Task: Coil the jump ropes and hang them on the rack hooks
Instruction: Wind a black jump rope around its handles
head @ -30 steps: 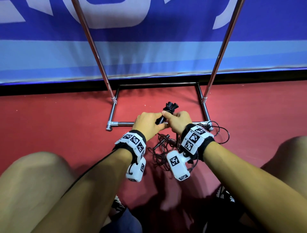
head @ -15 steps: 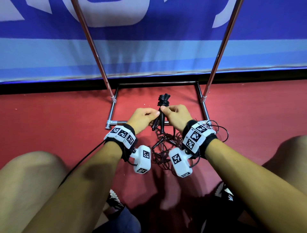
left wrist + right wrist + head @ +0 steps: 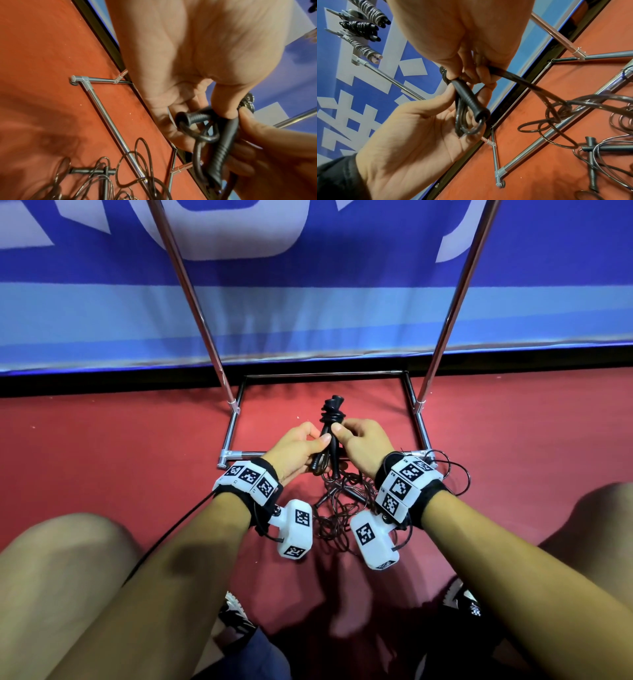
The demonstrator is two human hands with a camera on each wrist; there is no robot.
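A black jump rope (image 3: 331, 426) stands upright between my hands, its two handles side by side with cord wound round their top end. My left hand (image 3: 301, 446) grips the handles (image 3: 223, 142) from the left, thumb on the shaft. My right hand (image 3: 359, 440) pinches them from the right and holds the rope's free cord (image 3: 518, 79) in its curled fingers. The ribbed handle (image 3: 471, 100) with a cord loop at its end shows in the right wrist view. More loose ropes (image 3: 335, 518) lie tangled on the red floor below my wrists.
The chrome rack base (image 3: 236, 454) frames the floor just beyond my hands, with two uprights (image 3: 191, 299) rising against a blue banner. Three coiled ropes (image 3: 359, 29) hang on the rack's hooks. My bare knees (image 3: 61, 559) flank the pile.
The handle bundle has turned from tilted to upright. My left hand shifted from above the handles to gripping them lower, and cord now wraps their top.
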